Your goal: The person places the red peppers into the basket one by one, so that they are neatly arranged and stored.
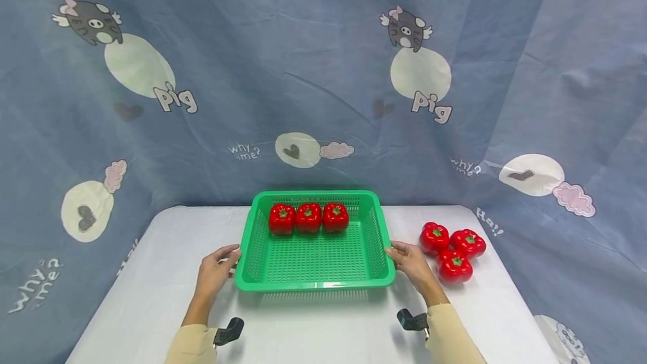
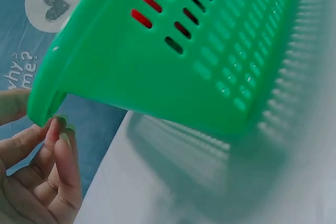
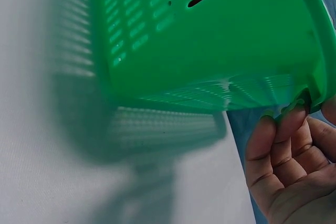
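Note:
A green plastic basket (image 1: 315, 285) with slotted walls is in the middle of the head view, over the white table. Three red bell peppers stand in a row along its back: left pepper (image 1: 281, 219), middle pepper (image 1: 308, 218) and right pepper (image 1: 336, 217). My left hand (image 1: 213, 274) grips the left rim, thumb on top and fingers curled beneath, as the left wrist view shows on the basket's side (image 2: 121, 72). At the opposite rim my right hand (image 1: 411, 264) holds on likewise; in the right wrist view its fingertips (image 3: 291, 116) are under the lip. A shadow shows beneath the basket.
On the white table (image 1: 151, 291), right of my right hand, three more bell peppers sit in a cluster: one at the left (image 1: 434, 238), one at the right (image 1: 468, 243) and one in front (image 1: 454, 267). A blue printed curtain (image 1: 323, 72) hangs behind the table.

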A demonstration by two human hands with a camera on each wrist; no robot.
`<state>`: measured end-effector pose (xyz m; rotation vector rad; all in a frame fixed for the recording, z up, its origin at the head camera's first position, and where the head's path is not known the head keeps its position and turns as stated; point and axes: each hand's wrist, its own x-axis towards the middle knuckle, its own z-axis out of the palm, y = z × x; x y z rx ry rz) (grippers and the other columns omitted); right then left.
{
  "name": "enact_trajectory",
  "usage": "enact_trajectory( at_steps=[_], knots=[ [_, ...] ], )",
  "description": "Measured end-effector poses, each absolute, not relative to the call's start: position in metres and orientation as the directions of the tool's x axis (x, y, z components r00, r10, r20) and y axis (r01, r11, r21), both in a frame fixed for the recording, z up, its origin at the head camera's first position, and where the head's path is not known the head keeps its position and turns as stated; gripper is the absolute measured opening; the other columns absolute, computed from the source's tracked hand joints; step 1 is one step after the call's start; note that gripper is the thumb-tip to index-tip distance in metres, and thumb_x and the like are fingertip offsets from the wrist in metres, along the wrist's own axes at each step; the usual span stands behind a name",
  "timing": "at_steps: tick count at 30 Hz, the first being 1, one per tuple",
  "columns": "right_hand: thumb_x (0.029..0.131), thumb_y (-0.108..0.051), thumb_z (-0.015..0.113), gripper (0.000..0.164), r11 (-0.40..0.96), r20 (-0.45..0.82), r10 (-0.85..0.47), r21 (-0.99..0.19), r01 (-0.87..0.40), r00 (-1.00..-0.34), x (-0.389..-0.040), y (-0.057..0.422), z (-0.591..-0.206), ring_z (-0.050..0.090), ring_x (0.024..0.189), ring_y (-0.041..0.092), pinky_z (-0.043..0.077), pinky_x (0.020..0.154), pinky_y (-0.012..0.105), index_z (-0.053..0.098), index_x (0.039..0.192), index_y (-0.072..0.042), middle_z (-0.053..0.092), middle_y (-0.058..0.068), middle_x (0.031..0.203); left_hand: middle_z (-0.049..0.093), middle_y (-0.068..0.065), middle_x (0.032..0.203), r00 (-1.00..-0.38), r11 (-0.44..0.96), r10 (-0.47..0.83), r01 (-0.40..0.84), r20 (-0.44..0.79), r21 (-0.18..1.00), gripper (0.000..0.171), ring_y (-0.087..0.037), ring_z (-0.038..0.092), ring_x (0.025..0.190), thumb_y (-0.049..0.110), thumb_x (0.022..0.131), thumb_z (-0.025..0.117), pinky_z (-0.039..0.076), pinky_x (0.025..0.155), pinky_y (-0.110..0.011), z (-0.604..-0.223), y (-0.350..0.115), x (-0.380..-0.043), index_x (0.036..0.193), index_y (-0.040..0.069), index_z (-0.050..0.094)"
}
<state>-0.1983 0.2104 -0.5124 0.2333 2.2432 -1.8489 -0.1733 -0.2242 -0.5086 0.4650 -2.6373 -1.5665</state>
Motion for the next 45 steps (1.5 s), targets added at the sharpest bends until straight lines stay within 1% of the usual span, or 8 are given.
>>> enact_trajectory(
  at_steps=[8, 13, 16, 19, 24, 33, 41, 45],
  knots=[
    [0.096, -0.009, 0.058, 0.039, 0.172, -0.241, -0.044, -0.958, 0.23, -0.97, -0.196, 0.208, -0.514, 0.067, 0.093, 0.026, 0.057, 0.081, 0.032, 0.053, 0.129, 0.011, 0.065, 0.025, 0.115, 0.065, -0.017, 0.109, -0.938, 0.405, -0.286, -0.304, -0.196, 0.862, 0.054, -0.02, 0.059, 0.09, 0.04, 0.097, 0.055, 0.049, 0.064, -0.026, -0.512, -0.226, -0.171, 0.129, -0.003, 0.056],
    [0.096, -0.01, 0.058, 0.039, 0.186, -0.244, -0.029, -0.954, 0.234, -0.969, -0.196, 0.207, -0.514, 0.068, 0.091, 0.024, 0.057, 0.08, 0.031, 0.054, 0.129, 0.009, 0.066, 0.022, 0.113, 0.067, -0.01, 0.108, -0.925, 0.364, -0.322, -0.319, -0.203, 0.875, 0.061, -0.014, 0.06, 0.088, 0.053, 0.092, 0.057, 0.049, 0.055, -0.021, -0.559, -0.24, -0.191, 0.128, 0.003, 0.059],
    [0.096, -0.01, 0.058, 0.039, 0.185, -0.242, -0.02, -0.954, 0.234, -0.97, -0.196, 0.207, -0.514, 0.067, 0.09, 0.022, 0.056, 0.079, 0.03, 0.054, 0.13, 0.009, 0.067, 0.021, 0.111, 0.065, -0.008, 0.114, -0.92, 0.34, -0.331, -0.322, -0.209, 0.884, 0.066, -0.016, 0.061, 0.094, 0.061, 0.089, 0.054, 0.052, 0.062, -0.019, -0.593, -0.249, -0.205, 0.13, 0.009, 0.058],
    [0.095, -0.008, 0.058, 0.04, 0.174, -0.229, -0.006, -0.959, 0.224, -0.973, -0.196, 0.207, -0.514, 0.066, 0.084, 0.019, 0.055, 0.074, 0.026, 0.052, 0.131, 0.01, 0.068, 0.018, 0.101, 0.063, -0.008, 0.12, -0.918, 0.313, -0.328, -0.327, -0.221, 0.892, 0.068, -0.019, 0.061, 0.101, 0.064, 0.089, 0.052, 0.054, 0.077, -0.026, -0.608, -0.253, -0.212, 0.132, 0.011, 0.057],
    [0.094, -0.007, 0.06, 0.043, 0.192, -0.191, 0.035, -0.962, 0.194, -0.981, -0.194, 0.205, -0.514, 0.061, 0.078, 0.014, 0.052, 0.07, 0.023, 0.05, 0.134, 0.006, 0.063, 0.01, 0.092, 0.061, -0.006, 0.124, -0.9, 0.254, -0.343, -0.365, -0.269, 0.896, 0.065, -0.021, 0.059, 0.106, 0.061, 0.09, 0.053, 0.052, 0.087, -0.033, -0.608, -0.251, -0.213, 0.133, 0.012, 0.056],
    [0.092, -0.01, 0.065, 0.047, 0.268, -0.075, 0.065, -0.959, 0.09, -0.995, -0.186, 0.214, -0.508, 0.065, 0.094, 0.023, 0.057, 0.08, 0.03, 0.051, 0.135, 0.002, 0.059, 0.021, 0.115, 0.057, -0.009, 0.129, -0.893, 0.203, -0.327, -0.385, -0.308, 0.9, 0.063, -0.025, 0.056, 0.112, 0.056, 0.092, 0.054, 0.048, 0.096, -0.04, -0.607, -0.249, -0.216, 0.136, 0.01, 0.053],
    [0.09, -0.013, 0.069, 0.048, 0.316, 0.017, 0.164, -0.948, 0.037, -0.986, -0.176, 0.238, -0.498, 0.056, 0.109, 0.03, 0.046, 0.081, 0.009, 0.054, 0.134, -0.004, 0.058, 0.021, 0.119, 0.057, -0.009, 0.129, -0.896, 0.202, -0.321, -0.381, -0.307, 0.902, 0.06, -0.024, 0.058, 0.11, 0.053, 0.093, 0.055, 0.05, 0.093, -0.039, -0.603, -0.247, -0.217, 0.135, 0.009, 0.053],
    [0.088, -0.012, 0.071, 0.05, 0.341, 0.078, 0.246, -0.94, 0.011, -0.966, -0.166, 0.249, -0.495, 0.055, 0.109, 0.029, 0.047, 0.084, 0.012, 0.053, 0.134, -0.004, 0.059, 0.02, 0.119, 0.056, -0.01, 0.13, -0.897, 0.209, -0.317, -0.383, -0.308, 0.9, 0.06, -0.023, 0.057, 0.109, 0.052, 0.093, 0.054, 0.051, 0.092, -0.038, -0.601, -0.246, -0.215, 0.135, 0.009, 0.053]
  ],
)
